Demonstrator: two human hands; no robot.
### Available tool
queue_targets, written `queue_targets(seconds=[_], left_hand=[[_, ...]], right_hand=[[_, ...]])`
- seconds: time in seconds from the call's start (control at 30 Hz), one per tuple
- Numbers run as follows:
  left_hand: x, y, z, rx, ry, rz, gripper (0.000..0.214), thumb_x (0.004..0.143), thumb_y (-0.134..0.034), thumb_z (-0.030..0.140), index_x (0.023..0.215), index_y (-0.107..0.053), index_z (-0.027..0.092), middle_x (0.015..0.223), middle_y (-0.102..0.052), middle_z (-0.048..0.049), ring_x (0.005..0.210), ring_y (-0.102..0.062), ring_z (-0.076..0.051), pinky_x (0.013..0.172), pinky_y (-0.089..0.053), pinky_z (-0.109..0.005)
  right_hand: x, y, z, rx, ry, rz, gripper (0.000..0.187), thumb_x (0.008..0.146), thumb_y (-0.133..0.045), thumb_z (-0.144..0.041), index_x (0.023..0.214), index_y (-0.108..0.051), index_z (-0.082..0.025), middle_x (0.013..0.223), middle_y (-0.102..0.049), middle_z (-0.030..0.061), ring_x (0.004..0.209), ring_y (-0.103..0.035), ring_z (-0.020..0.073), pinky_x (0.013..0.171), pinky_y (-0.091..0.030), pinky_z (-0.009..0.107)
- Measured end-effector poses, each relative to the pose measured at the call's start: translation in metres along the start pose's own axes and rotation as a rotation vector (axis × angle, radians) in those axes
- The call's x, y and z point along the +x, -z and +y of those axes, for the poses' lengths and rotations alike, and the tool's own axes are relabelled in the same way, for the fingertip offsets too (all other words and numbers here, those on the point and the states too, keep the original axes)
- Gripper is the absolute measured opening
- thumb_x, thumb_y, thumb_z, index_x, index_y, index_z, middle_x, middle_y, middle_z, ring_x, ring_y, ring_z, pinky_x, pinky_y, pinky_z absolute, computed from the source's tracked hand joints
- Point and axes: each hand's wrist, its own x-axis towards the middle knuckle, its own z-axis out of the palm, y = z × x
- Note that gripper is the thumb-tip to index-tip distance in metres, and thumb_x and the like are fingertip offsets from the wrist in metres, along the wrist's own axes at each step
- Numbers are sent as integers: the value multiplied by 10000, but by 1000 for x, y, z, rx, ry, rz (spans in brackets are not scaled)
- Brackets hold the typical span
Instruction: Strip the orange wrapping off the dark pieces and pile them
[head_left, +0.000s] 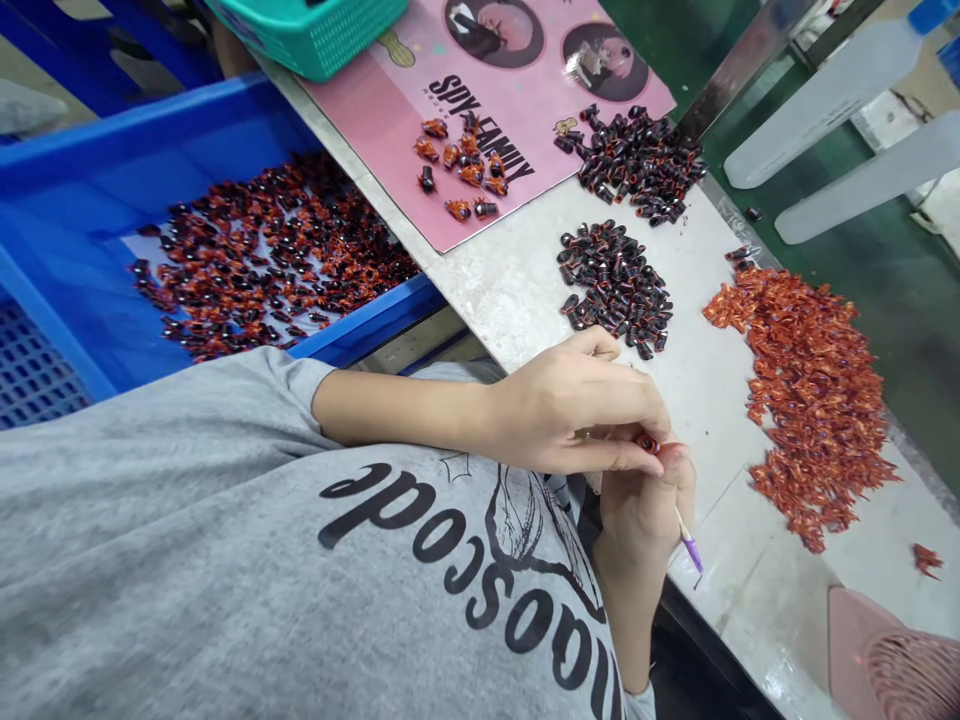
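Observation:
My left hand (581, 405) pinches a small dark insect-like body piece (648, 443) with a red rim between thumb and fingers. Up against it, my right hand (646, 500) has its fingertips closed at the same piece. A thin pale stick with a purple end (691, 552) pokes out from under the right hand; how the fingers hold it is partly hidden. Just beyond the left hand lies a pile of black body pieces (619, 285). Farther right is a large heap of orange-red leg-like pieces (814, 400).
Another pile of black pieces (645, 165) sits beside a pink printed sheet (375, 150), which bears several black-and-orange toy insects (469, 172). A blue bin (67, 250) at left holds many more. Around are a green basket (322, 40), pale bottles (825, 105) and a pink object (892, 660).

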Motion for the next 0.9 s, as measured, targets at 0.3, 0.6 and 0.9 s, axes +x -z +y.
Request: queue_targets(seconds=[0.3,0.6,0.9], left_hand=[[3,3,-1,-83,-70,-13,237,956,-619,442,906,-612,211,786,-723,10,659,-603,-107,781,-358,-293],[9,10,-4,-189,38,-272,332,956,-559,527,810,-580,229,697,-649,13,684,-592,-140,853,-378,-307],[1,7,-2,-72,-91,-189,147,981,-558,291,860,-545,209,755,-651,30,687,-565,-104,847,-373,-266]], right_hand=[[-7,5,2,-71,-38,-65,473,980,-429,-584,713,-566,-218,697,-517,3,659,-515,141,599,-436,281],[-17,0,-5,-72,-67,25,514,985,-472,-555,611,-516,-205,611,-464,-34,592,-423,105,576,-343,262],[-16,-3,-14,-136,-97,77,454,954,-577,-469,604,-464,-204,575,-341,-57,534,-283,88,535,-312,257]])
